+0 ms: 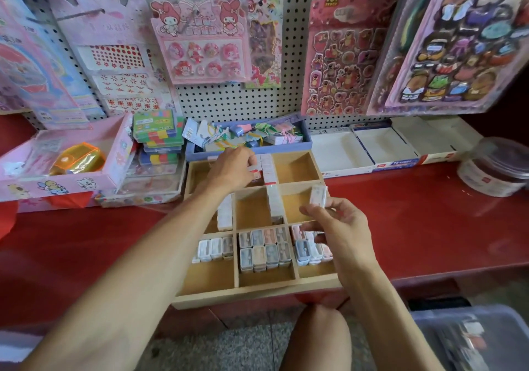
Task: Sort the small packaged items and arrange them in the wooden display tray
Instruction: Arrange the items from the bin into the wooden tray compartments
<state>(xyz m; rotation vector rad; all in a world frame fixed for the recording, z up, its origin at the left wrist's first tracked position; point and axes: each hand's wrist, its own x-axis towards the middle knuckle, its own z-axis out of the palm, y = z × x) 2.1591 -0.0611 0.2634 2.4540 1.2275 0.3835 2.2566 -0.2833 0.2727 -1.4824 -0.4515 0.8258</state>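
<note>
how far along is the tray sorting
Roughly midway. Done: the near row of the wooden tray holds neat packs. In hand: the right hand pinches one pack; the left hand grips packs in the far row. Left: the far right compartment looks empty.

Wooden tray (257, 294) on red shelf (429, 227)

Packets (264, 249) in tray (257, 292)
</note>
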